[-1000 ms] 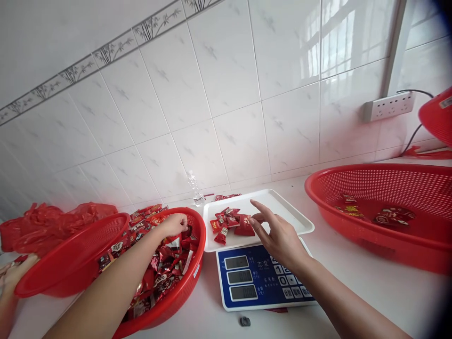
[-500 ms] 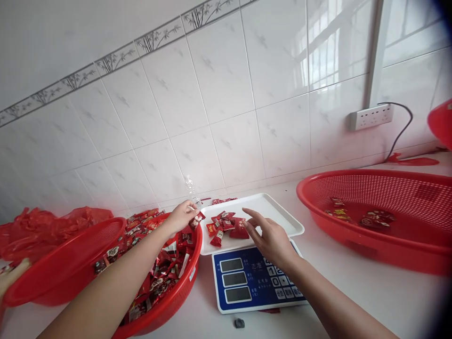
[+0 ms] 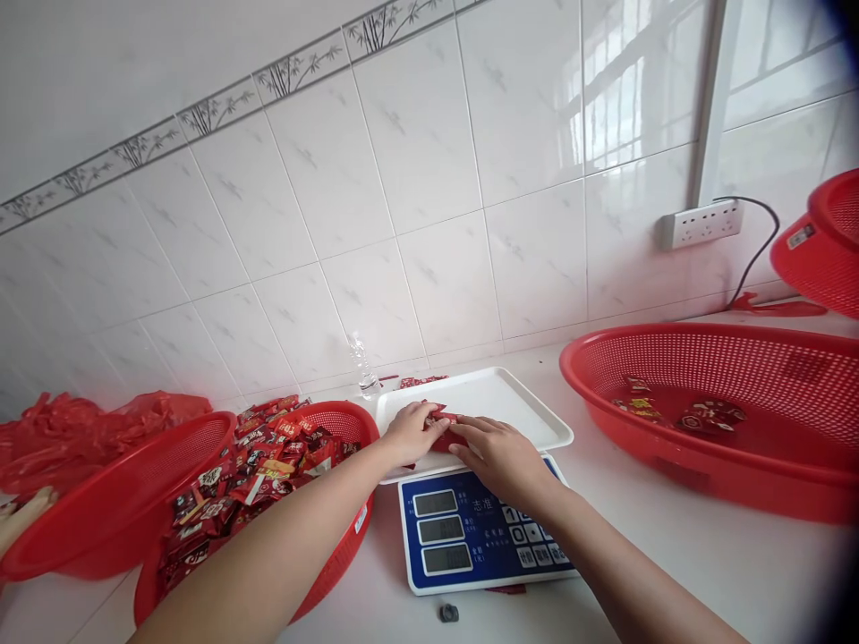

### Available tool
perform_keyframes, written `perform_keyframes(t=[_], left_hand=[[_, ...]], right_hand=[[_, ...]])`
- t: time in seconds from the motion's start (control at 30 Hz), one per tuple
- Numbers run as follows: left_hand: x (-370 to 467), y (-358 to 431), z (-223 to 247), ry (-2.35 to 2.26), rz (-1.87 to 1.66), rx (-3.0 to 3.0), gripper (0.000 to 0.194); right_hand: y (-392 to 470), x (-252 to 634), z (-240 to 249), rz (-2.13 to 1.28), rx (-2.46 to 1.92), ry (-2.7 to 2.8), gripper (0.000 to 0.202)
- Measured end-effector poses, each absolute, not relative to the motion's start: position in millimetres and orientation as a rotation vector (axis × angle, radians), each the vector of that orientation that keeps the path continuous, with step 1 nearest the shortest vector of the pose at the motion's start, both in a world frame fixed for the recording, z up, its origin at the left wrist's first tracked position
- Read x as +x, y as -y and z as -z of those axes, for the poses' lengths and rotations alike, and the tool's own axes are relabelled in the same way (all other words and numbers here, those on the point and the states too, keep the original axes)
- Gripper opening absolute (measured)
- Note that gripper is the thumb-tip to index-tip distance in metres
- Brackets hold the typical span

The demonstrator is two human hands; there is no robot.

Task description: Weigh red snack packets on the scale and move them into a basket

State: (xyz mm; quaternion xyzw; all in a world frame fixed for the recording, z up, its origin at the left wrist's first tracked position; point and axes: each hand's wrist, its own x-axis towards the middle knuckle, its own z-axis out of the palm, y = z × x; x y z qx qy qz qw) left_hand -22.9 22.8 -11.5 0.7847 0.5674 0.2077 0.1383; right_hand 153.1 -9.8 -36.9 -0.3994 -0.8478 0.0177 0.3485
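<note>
On the white tray [image 3: 520, 407] of a blue digital scale [image 3: 483, 572], both my hands close in around a small heap of red wrapped snack packets [image 3: 446, 431]. My left hand [image 3: 411, 436] curls round the heap from the left, its fingers on the packets. From the right, my right hand [image 3: 505, 456] presses its fingers against the same packets. Most of the heap is hidden by my hands. Below my left forearm stands a red basket [image 3: 370, 429] full of similar packets.
To the right is a big red basket [image 3: 711, 470] with a few packets inside; another red basket [image 3: 805, 255] is behind it. A clear bottle [image 3: 364, 367] stands by the wall. At left, another person's hand [image 3: 27, 519] is at a tilted red basket [image 3: 121, 501].
My left hand has moved right from the full basket's edge, carrying a packet onto the tray. My right hand has lowered onto the heap. The red basket at far right has come further into view.
</note>
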Motion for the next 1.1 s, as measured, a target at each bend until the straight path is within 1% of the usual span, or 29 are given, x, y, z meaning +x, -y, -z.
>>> perform_keyframes(t=[0.13,0.23,0.3,0.37,0.5,0.57,0.63,0.73,0.83,0.93,1.1], left_hand=[[-21,-17,9,-1.596,-0.604,2.287,0.044],[-20,-9,-5,-1.641,-0.704,2.118,0.051],[-15,1,-19,-1.670,-0.881,1.994,0.055],[-8,15,-33,-1.628,-1.095,1.895,0.055],[10,54,-43,-1.398,-1.493,1.840,0.047],[15,73,-31,-1.269,-1.626,1.919,0.041],[16,86,-10,-1.151,-1.722,2.039,0.038],[7,92,28,-1.030,-1.752,2.267,0.041],[-8,86,57,-0.963,-1.789,2.415,0.038],[-23,80,68,-0.872,-1.925,2.452,0.033],[-36,82,63,-0.704,-2.062,2.516,0.032]], right_hand=[[9,154,36,-0.055,-1.059,2.225,0.029],[10,154,36,-0.042,-1.071,2.232,0.026],[10,155,35,-0.040,-1.071,2.233,0.025],[10,154,36,-0.046,-1.073,2.228,0.025],[11,153,36,-0.044,-1.070,2.213,0.025],[11,152,36,-0.032,-1.063,2.215,0.024],[11,152,36,-0.010,-1.073,2.202,0.024],[13,150,35,0.070,-1.073,2.150,0.026],[21,144,36,0.196,-0.971,2.132,0.032],[32,132,40,0.259,-0.878,2.191,0.033],[44,106,49,0.301,-0.815,2.268,0.037]])
